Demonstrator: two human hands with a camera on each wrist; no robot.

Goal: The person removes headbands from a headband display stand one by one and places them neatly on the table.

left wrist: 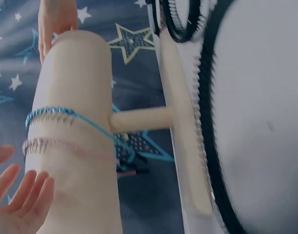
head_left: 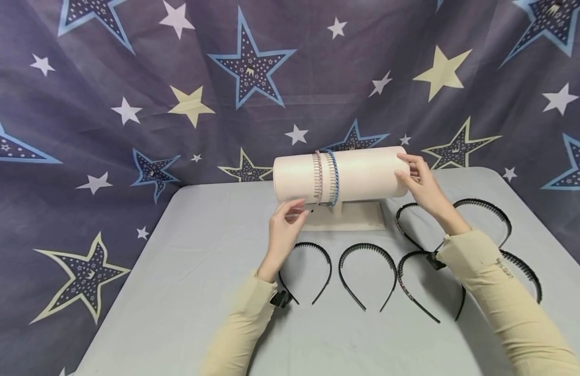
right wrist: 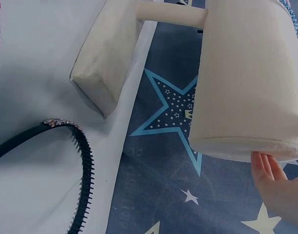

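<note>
A cream padded roll on a T-shaped headband display stand (head_left: 365,175) stands at the table's back. Two toothed headbands sit side by side around it, a pinkish one (head_left: 318,180) and a blue one (head_left: 334,180). My left hand (head_left: 286,224) is by the roll's lower left front, fingers loosely bent and nothing held. In the left wrist view, that hand (left wrist: 25,204) is beside the pinkish headband; contact with the roll is unclear. With thumb and fingers, my right hand (head_left: 424,185) holds the roll's right end. Its fingertips (right wrist: 263,161) meet the end rim in the right wrist view.
Several black toothed headbands lie in front of the stand, among them one at the left (head_left: 328,258), a middle one (head_left: 365,245) and one under the right forearm (head_left: 403,266). Behind the grey-covered table (head_left: 177,261) hangs a star-patterned cloth (head_left: 153,68).
</note>
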